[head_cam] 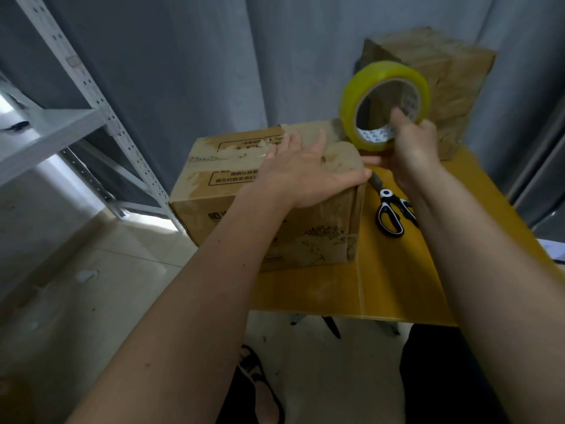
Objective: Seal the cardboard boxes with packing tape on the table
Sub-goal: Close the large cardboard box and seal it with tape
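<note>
Cardboard box (269, 209): sits on the near-left part of the yellow worktop (394, 283), its left end overhanging the edge; top flaps are folded down, and the surface shows torn patches and strips that look like old tape.
Left hand (305, 175): lies flat on the box top toward its right end, fingers (276, 151) straight and spread, thumb along the right edge, pressing the flaps down rather than gripping.
Right hand (412, 148): grasps the tape roll (385, 105) just beyond the box's right end, with fingers hooked through the core and closed round its lower rim; the roll stands on edge, above the worktop.
Progress: early, by my judgement. Whether a fresh strip already runs from the roll to the box I cannot tell, since clear tape barely shows against the worn card. The centre seam looks unsealed by new tape; drawing tape along it, cutting it and pressing it flat all seem left to do.
Scissors (393, 215): black-and-white handles, lying on the worktop just right of the box, under the right forearm and within easy reach for the cut.
Second box stack (440, 87): brown cartons at the far right of the worktop, behind the roll; their sealing state is unclear.
Obstacles: the far cartons crowd the space beyond the roll, and the overhanging box could tip if pressed hard at its left end.
Surroundings: grey metal shelving (91, 96) stands at the left and a grey curtain (189, 56) hangs behind.
</note>
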The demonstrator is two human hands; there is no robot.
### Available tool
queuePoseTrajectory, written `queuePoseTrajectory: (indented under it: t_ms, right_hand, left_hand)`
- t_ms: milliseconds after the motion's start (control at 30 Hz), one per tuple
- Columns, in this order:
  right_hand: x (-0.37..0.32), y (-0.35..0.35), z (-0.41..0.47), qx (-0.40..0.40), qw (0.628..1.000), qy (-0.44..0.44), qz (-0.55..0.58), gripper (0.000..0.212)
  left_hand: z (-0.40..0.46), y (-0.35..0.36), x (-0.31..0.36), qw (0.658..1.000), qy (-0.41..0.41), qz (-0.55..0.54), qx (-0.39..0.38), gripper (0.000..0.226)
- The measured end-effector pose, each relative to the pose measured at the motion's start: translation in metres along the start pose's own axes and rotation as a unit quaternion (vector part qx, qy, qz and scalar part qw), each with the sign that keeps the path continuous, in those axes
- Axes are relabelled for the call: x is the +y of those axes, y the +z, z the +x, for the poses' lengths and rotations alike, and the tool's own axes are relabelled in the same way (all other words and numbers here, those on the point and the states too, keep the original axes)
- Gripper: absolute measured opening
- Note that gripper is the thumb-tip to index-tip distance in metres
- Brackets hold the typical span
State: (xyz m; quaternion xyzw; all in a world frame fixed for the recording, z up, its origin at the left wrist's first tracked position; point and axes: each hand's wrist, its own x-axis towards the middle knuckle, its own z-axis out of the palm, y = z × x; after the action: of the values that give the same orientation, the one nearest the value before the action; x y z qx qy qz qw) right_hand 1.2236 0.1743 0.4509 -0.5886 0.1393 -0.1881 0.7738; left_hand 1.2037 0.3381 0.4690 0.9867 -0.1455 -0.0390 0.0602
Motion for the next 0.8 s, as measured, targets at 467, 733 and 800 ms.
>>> queuePoseTrajectory:
  t_ms: [467,733,800]
  right_hand:
    - [0.036,-0.012,0.004,0.068,0.997,0.003,0.032,0.003]
    - [0.06,-0.016,0.0,0.025,0.967,0.162,0.196,0.043]
    - [0.067,-0.015,-0.007,-0.037,0.951,0.21,0.222,0.045]
  left_hand:
    - [0.009,0.006,0.019,0.998,0.043,0.016,0.047,0.107]
    - [0.013,0.004,0.028,0.999,0.034,0.009,0.032,0.092]
    - [0.012,0.005,0.028,0.999,0.03,0.019,0.023,0.106]
